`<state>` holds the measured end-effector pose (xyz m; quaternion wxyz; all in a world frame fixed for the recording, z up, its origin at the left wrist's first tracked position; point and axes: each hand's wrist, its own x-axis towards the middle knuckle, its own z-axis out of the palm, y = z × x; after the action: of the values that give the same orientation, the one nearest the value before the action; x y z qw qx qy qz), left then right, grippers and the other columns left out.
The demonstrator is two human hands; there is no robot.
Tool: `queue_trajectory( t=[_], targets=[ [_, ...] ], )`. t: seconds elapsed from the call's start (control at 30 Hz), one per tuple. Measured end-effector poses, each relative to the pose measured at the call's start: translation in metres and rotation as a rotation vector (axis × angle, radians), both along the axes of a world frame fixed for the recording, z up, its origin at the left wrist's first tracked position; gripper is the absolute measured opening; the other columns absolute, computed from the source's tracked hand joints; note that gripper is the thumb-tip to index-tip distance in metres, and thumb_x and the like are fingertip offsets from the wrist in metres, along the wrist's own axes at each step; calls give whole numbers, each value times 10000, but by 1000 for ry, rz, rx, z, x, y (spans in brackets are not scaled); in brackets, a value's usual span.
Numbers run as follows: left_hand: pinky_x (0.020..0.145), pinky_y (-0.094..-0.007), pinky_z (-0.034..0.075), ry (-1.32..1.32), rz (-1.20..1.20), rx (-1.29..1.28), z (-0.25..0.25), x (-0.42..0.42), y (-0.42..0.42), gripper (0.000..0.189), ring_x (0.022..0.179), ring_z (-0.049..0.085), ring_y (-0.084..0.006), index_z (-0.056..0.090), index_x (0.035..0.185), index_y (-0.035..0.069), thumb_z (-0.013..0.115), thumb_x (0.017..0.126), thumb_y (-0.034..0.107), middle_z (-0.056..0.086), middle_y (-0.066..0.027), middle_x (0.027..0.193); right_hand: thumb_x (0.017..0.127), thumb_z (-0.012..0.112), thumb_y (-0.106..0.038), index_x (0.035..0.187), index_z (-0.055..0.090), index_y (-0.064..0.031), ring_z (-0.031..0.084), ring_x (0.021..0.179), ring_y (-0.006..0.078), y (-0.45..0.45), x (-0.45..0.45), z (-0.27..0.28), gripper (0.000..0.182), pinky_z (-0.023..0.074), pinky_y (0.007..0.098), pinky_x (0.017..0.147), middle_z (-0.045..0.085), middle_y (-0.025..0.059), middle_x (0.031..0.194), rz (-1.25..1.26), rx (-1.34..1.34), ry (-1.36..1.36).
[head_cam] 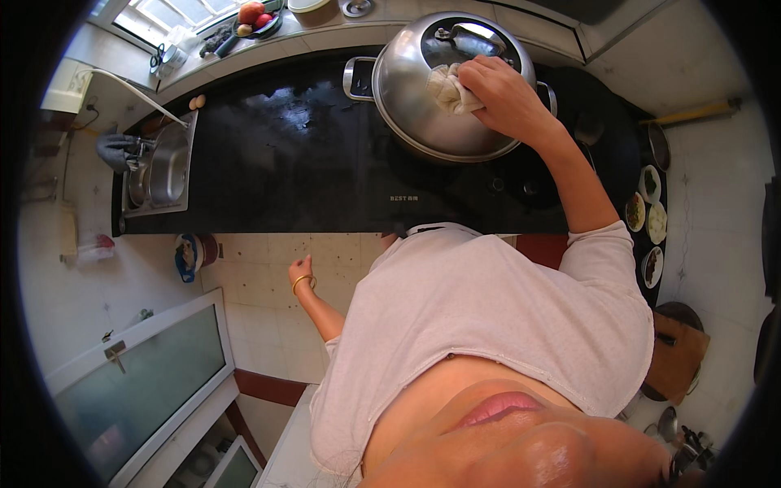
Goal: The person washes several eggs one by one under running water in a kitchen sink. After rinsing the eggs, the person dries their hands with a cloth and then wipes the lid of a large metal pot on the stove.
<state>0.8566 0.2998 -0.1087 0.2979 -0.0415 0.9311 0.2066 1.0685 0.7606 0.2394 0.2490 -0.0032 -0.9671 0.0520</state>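
Note:
My right hand [497, 91] grips a bunched beige cloth [450, 89] and presses it to the domed metal lid [406, 79] of a large two-handled steel pot. The lid has a dark glass centre and a shiny top handle [479, 38], just beyond my fingers. One side handle [359, 79] of the pot points left; the other is partly hidden behind my wrist. The pot's lower body is hidden under the lid. Down at my left side, away from the counter, my left hand [301, 268] hangs with curled fingers and a gold bangle on the wrist. I see nothing in it.
The black countertop [274, 183] runs left to a steel sink [168, 165], with two eggs [196, 102] behind it. Several small plates of food [657, 223] line the right edge. A fruit bowl [259, 24] stands on the window ledge. A bucket [196, 253] sits below the sink.

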Motion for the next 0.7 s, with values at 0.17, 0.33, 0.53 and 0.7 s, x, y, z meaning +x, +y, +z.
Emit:
queue_trajectory(
  t=[0.17,0.33,0.53,0.7],
  targets=[
    [815,-389,423,-9,20,-6,-1,3,-3,504,964,538,-329,571,1032,-9,604,726,391,567,-182,1045,575,635,-31,793,461,-42,530,799,257,1,11,-5,279,422,341,706,544,87,820,43,56,79],
    [817,-386,423,-12,28,2,-4,1,-2,505,961,539,-330,569,1035,-9,606,725,389,565,-190,1044,583,638,-41,799,477,-46,541,795,265,-1,22,-10,269,423,338,703,559,91,827,-37,86,132],
    [819,-382,422,30,-31,10,-7,-8,7,508,956,543,-330,580,1012,-17,605,716,396,572,-201,1022,586,645,-40,802,475,-42,534,791,265,-4,15,-8,275,428,339,707,554,95,789,-126,-25,140],
    [819,-381,421,38,-20,25,-8,-9,10,512,951,545,-329,582,1004,-22,612,711,397,573,-200,1019,571,642,-13,795,468,-40,526,778,273,-7,12,-9,285,432,353,711,551,100,784,-108,-41,180]
  ],
)
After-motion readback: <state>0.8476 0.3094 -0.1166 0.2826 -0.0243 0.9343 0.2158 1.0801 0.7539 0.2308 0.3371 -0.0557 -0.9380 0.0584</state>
